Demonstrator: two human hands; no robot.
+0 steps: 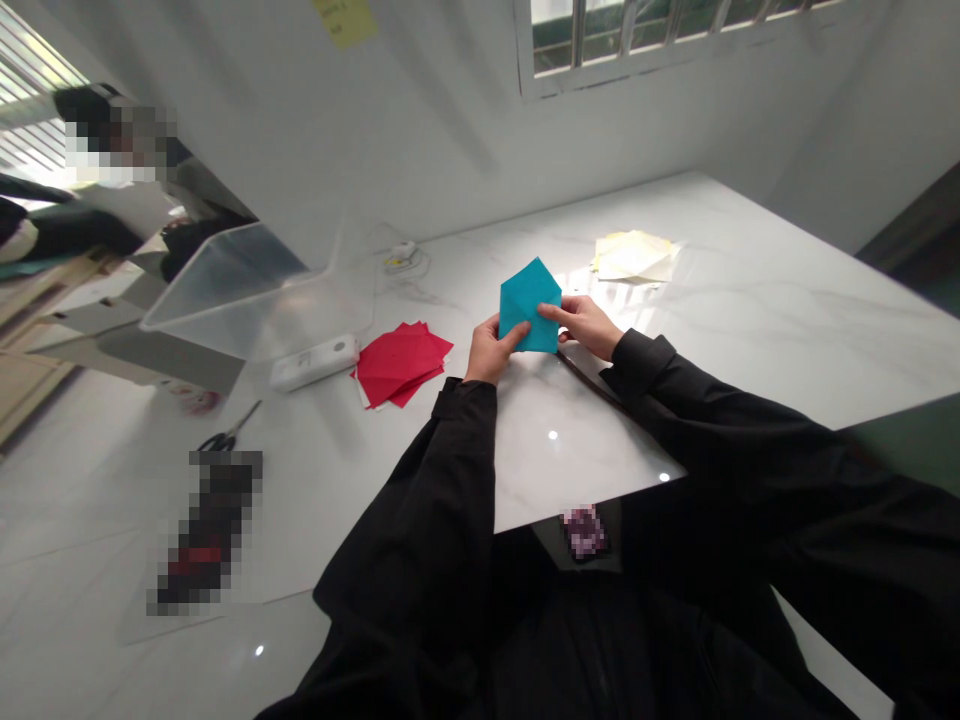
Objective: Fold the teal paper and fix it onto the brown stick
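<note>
A blue paper envelope (531, 292) with a pointed top flap is held up above the marble-patterned table (540, 470). My left hand (491, 350) grips its lower left side, the thumb lying across the front. From the right, my right hand (589, 325) pinches the other edge, its thumb pressed on the paper's face. The fingers behind the paper are hidden. To the left of my left hand lies a pile of red paper pieces (401, 362). Beyond my right hand sits a stack of pale yellow papers (634, 257).
A clear plastic bin (247, 290) stands on the left, with a white power strip (315, 362) before it. Scissors (229, 432) lie nearer me, by a blurred dark object (210, 530). A cable with a white plug (403, 250) rests by the wall. Another person (82, 215) is at far left.
</note>
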